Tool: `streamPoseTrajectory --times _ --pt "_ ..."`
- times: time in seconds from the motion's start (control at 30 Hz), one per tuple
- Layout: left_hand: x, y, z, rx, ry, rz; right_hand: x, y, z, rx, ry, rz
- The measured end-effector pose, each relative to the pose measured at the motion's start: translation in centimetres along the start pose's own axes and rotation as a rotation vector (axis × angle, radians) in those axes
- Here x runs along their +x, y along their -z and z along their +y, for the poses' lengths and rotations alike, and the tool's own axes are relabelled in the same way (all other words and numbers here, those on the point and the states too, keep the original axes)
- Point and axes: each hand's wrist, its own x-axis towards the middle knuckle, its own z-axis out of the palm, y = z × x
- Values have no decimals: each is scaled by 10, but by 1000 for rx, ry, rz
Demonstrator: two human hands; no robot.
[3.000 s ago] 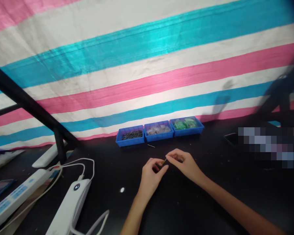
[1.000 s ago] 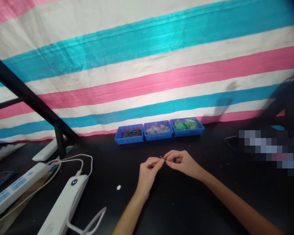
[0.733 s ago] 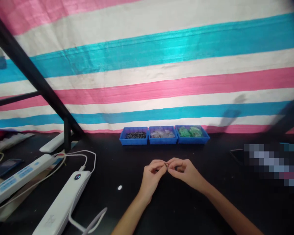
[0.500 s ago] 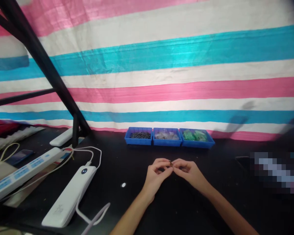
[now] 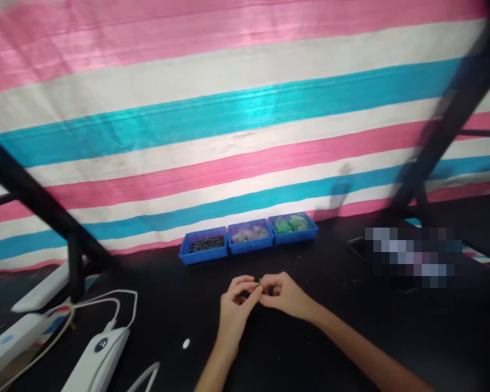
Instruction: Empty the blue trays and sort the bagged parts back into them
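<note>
My left hand (image 5: 233, 311) and my right hand (image 5: 283, 294) meet fingertip to fingertip over a black table (image 5: 269, 354). Both hands are closed in a pinch on one tiny dark piece (image 5: 260, 282) held between them; it is too small to name. Behind the hands stand three small blue trays in a row: the left tray (image 5: 203, 246) holds dark thin metal pieces, the middle tray (image 5: 249, 236) holds clear pieces, the right tray (image 5: 293, 226) holds green pieces.
A striped pink, white and turquoise sheet (image 5: 228, 120) hangs behind the table. Black frame bars (image 5: 36, 204) slant at left and right. A white power bank (image 5: 96, 362) with cables and a power strip (image 5: 8, 345) lie at the left. A small white speck (image 5: 186, 343) lies near my left forearm.
The view has swung, so the trays and hands sit further left and lower. My hands stay pinched together on the small piece; the thin pin seen three seconds ago no longer sticks out.
</note>
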Motion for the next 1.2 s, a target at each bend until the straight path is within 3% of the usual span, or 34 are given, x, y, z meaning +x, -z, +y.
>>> streamPoseTrajectory --times 0.43,0.7,0.83,1.0,1.2 --pt "-1 -7 8 0 53 71 -5 16 -2 -53 22 56" --pt "-4 -12 6 -19 53 113 0 15 3 -11 2 136" --pt "-2 -11 -2 53 4 123 12 14 7 138 -25 163" --pt "-6 -10 0 282 -220 354 34 8 16 275 -142 182" --pt "-10 -5 6 247 -261 346 77 -11 4 242 -57 50"
